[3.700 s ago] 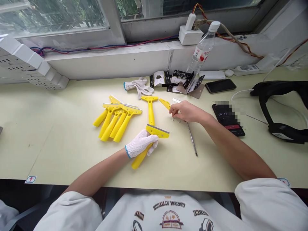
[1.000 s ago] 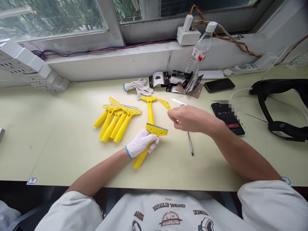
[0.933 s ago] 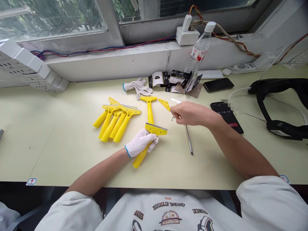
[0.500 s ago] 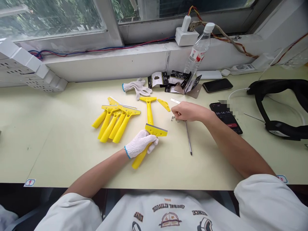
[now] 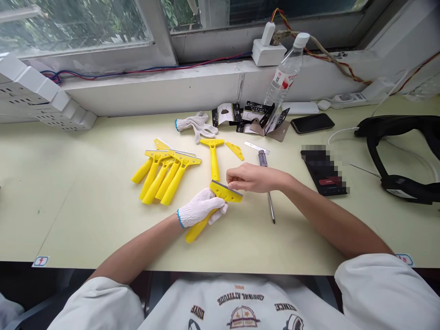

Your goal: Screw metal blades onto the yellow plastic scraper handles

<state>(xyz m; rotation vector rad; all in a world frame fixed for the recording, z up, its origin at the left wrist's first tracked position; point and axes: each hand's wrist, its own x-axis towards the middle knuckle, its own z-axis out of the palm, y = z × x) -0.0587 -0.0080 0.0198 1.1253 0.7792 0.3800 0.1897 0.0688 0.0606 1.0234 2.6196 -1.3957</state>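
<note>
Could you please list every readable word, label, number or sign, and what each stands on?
"ATTITUDE": shirt
"SINCE": shirt
Other print there: distorted or too small
Bottle label: too blurred
Black packaging: too small
Nearer phone: screen pixelated, unreadable
Desk stickers: red marks, unclear
Held scraper: no legible text

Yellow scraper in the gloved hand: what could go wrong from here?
The bare right hand is close to the metal edge of the scraper, so a slip might cut it. A loose blade lies by the handle end of the screwdriver; reaching there carelessly could also nick fingers.
</note>
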